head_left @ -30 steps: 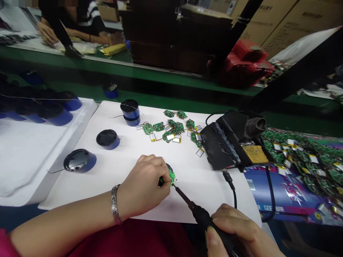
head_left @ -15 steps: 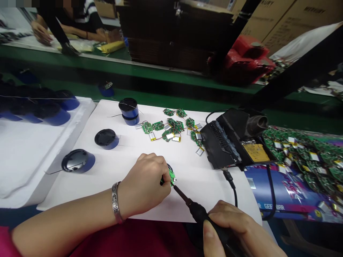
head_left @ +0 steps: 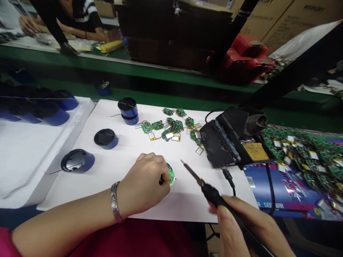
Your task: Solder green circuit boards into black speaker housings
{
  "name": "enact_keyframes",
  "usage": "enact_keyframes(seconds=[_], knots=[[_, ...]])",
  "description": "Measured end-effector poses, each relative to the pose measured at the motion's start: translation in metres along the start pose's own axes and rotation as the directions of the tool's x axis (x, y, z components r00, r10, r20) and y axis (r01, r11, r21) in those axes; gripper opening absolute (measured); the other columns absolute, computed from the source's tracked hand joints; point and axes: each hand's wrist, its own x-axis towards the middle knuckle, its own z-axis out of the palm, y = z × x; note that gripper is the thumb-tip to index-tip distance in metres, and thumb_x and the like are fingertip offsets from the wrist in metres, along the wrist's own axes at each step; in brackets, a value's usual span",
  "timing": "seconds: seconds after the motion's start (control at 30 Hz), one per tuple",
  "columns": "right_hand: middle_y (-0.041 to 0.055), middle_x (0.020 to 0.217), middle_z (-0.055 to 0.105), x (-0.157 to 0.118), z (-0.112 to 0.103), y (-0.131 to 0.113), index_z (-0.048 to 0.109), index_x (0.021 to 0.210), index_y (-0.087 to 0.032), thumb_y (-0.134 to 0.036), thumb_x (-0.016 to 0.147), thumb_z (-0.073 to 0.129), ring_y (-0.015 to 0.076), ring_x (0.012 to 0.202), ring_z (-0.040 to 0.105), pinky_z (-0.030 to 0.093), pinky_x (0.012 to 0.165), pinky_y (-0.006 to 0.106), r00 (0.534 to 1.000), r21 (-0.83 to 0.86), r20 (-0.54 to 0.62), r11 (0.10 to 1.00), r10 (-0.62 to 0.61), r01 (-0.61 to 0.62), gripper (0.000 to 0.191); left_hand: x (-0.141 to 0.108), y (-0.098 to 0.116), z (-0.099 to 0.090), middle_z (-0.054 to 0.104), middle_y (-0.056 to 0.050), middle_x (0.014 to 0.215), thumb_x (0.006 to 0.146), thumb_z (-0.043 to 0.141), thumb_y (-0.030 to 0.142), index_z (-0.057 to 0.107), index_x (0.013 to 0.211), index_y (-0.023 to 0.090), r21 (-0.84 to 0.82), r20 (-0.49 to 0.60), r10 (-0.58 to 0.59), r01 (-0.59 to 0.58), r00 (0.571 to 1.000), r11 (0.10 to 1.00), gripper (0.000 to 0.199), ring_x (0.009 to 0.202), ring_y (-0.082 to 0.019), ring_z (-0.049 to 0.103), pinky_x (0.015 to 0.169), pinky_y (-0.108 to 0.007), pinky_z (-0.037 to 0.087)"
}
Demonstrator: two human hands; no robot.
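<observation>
My left hand (head_left: 146,182), with a silver bracelet at the wrist, is closed on a green circuit board (head_left: 172,176). Most of that board is hidden behind the fingers, and a dark round rim shows just beyond it. In my right hand (head_left: 246,225) is a black soldering iron (head_left: 211,194), gripped like a pen. Its bare metal tip points up and left, above the white tabletop (head_left: 187,207) and apart from the board. Further back lie several loose green circuit boards (head_left: 175,125) wired to small silver battery cells (head_left: 199,150).
A black soldering station (head_left: 219,146) with a yellow sponge (head_left: 255,151) stands at right. Dark blue cups (head_left: 105,139) with wires stand at left beside a white foam tray (head_left: 24,160). More boards (head_left: 308,153) are heaped far right. A person's hand (head_left: 29,25) shows across the green bench.
My right hand has drawn the soldering iron back to the right, so its tip has come off the board. My left hand stays nearly in place. The other person's hand has moved left.
</observation>
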Motion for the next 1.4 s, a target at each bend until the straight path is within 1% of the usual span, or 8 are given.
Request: enact_keyframes(seconds=[0.07, 0.13, 0.27, 0.37, 0.63, 0.9, 1.13, 1.4], knots=[[0.0061, 0.096, 0.074, 0.002, 0.012, 0.007, 0.066, 0.118, -0.022, -0.017, 0.088, 0.064, 0.0216, 0.078, 0.073, 0.061, 0.069, 0.034, 1.000, 0.056, -0.006, 0.998, -0.006, 0.007, 0.030, 0.000, 0.001, 0.000, 0.067, 0.000, 0.074, 0.069, 0.060, 0.004, 0.062, 0.058, 0.020, 0.002, 0.001, 0.003, -0.003, 1.000, 1.000, 0.019, 0.077, -0.020, 0.057, 0.083, -0.041, 0.044], [0.0048, 0.104, 0.074, 0.004, 0.025, 0.017, 0.061, 0.126, -0.024, -0.010, 0.090, 0.060, 0.0202, 0.084, 0.073, 0.062, 0.075, 0.034, 0.995, 0.174, 0.060, 0.982, -0.082, 0.071, 0.039, 0.000, 0.001, 0.000, 0.067, 0.000, 0.074, 0.071, 0.060, 0.006, 0.062, 0.058, 0.020, 0.007, -0.003, 0.008, -0.008, 1.000, 1.000, 0.019, 0.077, -0.020, 0.057, 0.082, -0.041, 0.044], [0.0050, 0.105, 0.073, 0.010, 0.044, 0.031, 0.062, 0.124, -0.024, 0.002, 0.086, 0.056, 0.0179, 0.091, 0.071, 0.061, 0.076, 0.032, 0.929, 0.241, 0.191, 0.933, -0.316, 0.267, 0.045, -0.001, 0.001, 0.000, 0.066, 0.001, 0.074, 0.072, 0.059, 0.006, 0.061, 0.058, 0.020, -0.003, -0.010, 0.009, -0.009, 1.000, 1.000, 0.020, 0.076, -0.019, 0.057, 0.083, -0.042, 0.043], [0.0059, 0.101, 0.073, 0.014, 0.051, 0.033, 0.062, 0.122, -0.021, 0.005, 0.083, 0.057, 0.0173, 0.089, 0.070, 0.061, 0.077, 0.034, 0.898, 0.297, 0.210, 0.901, -0.386, 0.317, 0.047, -0.001, 0.001, -0.001, 0.065, 0.000, 0.074, 0.073, 0.059, 0.006, 0.059, 0.057, 0.019, 0.008, -0.003, 0.011, -0.011, 1.000, 1.000, 0.020, 0.077, -0.019, 0.057, 0.083, -0.041, 0.043], [0.0042, 0.097, 0.074, 0.012, 0.060, 0.034, 0.058, 0.122, -0.021, 0.002, 0.082, 0.065, 0.0172, 0.085, 0.071, 0.061, 0.075, 0.032, 0.910, 0.293, 0.173, 0.902, -0.376, 0.317, 0.046, -0.001, 0.000, -0.002, 0.065, 0.000, 0.074, 0.073, 0.060, 0.006, 0.064, 0.061, 0.019, 0.021, 0.003, 0.028, -0.028, 1.000, 0.999, 0.018, 0.079, -0.019, 0.058, 0.083, -0.040, 0.042], [0.0040, 0.093, 0.073, 0.000, 0.061, 0.025, 0.059, 0.116, -0.015, 0.000, 0.083, 0.068, 0.0157, 0.083, 0.071, 0.060, 0.084, 0.031, 0.933, 0.227, 0.124, 0.925, -0.339, 0.306, 0.038, -0.018, -0.010, -0.003, 0.067, 0.002, 0.090, 0.077, 0.061, 0.009, 0.069, 0.069, 0.022, -0.036, -0.113, 0.110, -0.115, 0.987, 0.993, 0.017, 0.088, -0.017, 0.060, 0.088, -0.039, 0.039], [0.0041, 0.090, 0.073, -0.009, 0.071, 0.012, 0.061, 0.117, -0.014, 0.001, 0.080, 0.071, 0.0164, 0.078, 0.071, 0.061, 0.079, 0.032, 0.924, 0.145, 0.047, 0.918, -0.378, 0.368, 0.041, -0.031, -0.013, 0.000, 0.066, 0.000, 0.096, 0.077, 0.061, 0.009, 0.066, 0.070, 0.020, -0.036, -0.252, 0.032, -0.043, 0.967, 0.998, 0.014, 0.096, -0.020, 0.059, 0.090, -0.041, 0.036], [0.0058, 0.088, 0.074, -0.012, 0.072, 0.013, 0.061, 0.117, -0.010, 0.001, 0.080, 0.073, 0.0165, 0.076, 0.071, 0.060, 0.081, 0.034, 0.902, 0.087, 0.042, 0.901, -0.430, 0.426, 0.041, -0.031, -0.015, 0.003, 0.063, -0.002, 0.104, 0.076, 0.061, 0.011, 0.066, 0.064, 0.022, -0.081, -0.190, -0.106, 0.092, 0.976, 0.992, 0.017, 0.108, -0.025, 0.054, 0.094, -0.047, 0.034]])
